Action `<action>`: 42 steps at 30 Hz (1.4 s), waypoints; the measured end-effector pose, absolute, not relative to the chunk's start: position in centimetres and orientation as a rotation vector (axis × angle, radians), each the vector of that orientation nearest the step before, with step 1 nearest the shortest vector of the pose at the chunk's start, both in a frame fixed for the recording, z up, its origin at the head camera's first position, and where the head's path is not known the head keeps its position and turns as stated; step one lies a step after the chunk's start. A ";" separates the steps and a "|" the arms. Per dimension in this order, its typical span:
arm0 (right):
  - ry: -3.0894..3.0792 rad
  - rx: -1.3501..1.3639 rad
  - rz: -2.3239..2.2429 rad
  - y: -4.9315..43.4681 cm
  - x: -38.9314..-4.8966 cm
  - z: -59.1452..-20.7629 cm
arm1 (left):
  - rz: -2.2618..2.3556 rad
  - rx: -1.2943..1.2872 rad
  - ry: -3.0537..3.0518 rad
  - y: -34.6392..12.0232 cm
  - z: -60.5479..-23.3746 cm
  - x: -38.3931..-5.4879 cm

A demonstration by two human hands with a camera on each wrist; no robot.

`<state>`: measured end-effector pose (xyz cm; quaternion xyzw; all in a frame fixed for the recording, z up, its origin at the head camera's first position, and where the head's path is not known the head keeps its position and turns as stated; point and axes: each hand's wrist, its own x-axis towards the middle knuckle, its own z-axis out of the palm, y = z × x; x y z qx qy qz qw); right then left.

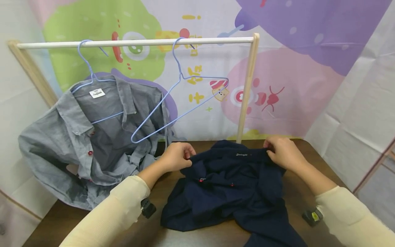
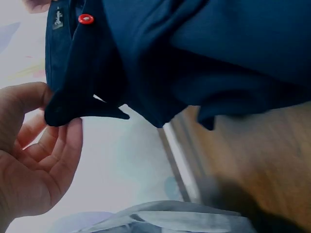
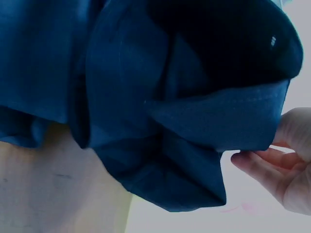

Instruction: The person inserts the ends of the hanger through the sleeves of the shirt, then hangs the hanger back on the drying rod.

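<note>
A navy shirt (image 1: 216,202) with small red buttons lies partly on the brown table, its collar raised between my two hands. My left hand (image 1: 177,157) pinches the left end of the collar. In the left wrist view, thumb and fingers of the left hand (image 2: 43,155) meet at the collar's corner, near a red button (image 2: 86,19). At the opposite end my right hand (image 1: 285,153) pinches the collar. The right wrist view shows the right hand (image 3: 286,160) at the edge of the folded collar (image 3: 238,116). The shirt's lower part hangs in loose folds toward me.
Behind the shirt, a rack with a white rail (image 1: 139,43) and wooden posts stands on the table (image 1: 166,236). A bare blue wire hanger (image 1: 180,73) hangs from it. Left of that, a grey shirt (image 1: 64,137) hangs on another hanger (image 1: 89,68). A cartoon-printed cloth (image 1: 287,82) covers the back.
</note>
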<state>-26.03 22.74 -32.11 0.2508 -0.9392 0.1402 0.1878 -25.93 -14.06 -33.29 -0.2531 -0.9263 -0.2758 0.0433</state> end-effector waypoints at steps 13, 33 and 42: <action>-2.943 0.546 0.884 24.1 -22.5 -33.2 | -0.906 -0.729 -2.902 -13.9 -35.2 -25.5; -2.887 0.300 1.551 25.0 -19.9 -35.2 | -0.692 -0.772 -2.453 -16.3 -29.7 -20.2; -2.908 0.302 1.563 25.7 -20.1 -34.1 | -0.633 -0.757 -2.325 -17.5 -24.9 -18.5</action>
